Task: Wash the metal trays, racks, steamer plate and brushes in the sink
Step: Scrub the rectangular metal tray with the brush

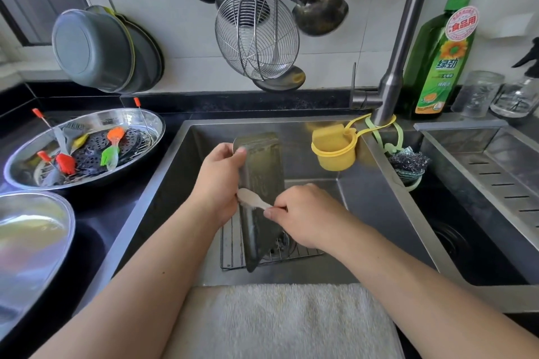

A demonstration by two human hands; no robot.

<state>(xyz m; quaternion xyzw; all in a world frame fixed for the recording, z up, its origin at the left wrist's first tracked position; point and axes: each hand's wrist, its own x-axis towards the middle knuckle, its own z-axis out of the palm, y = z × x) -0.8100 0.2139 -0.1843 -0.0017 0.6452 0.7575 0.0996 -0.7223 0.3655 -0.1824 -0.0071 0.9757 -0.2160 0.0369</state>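
Observation:
A rectangular metal tray (262, 183) stands tilted on its edge in the sink (180, 172). My left hand (217, 181) grips its upper left edge. My right hand (303, 213) pinches the handle of a pale brush (252, 201) whose head lies against the tray's face. Under the tray a wire rack (233, 251) lies flat over the drain. On the left counter a round metal basin (131, 122) holds a perforated steamer plate (128, 143), several coloured silicone brushes (112, 151) and wire racks with red tips.
A second metal basin (32, 224) sits at the near left. A white towel (280, 318) covers the sink's front edge. A yellow sponge cup (335, 154) hangs from the faucet (399, 46), a steel scourer (408, 160) beside it. Green detergent bottle (443, 52) and glass jars stand at the back right. Utensils hang overhead.

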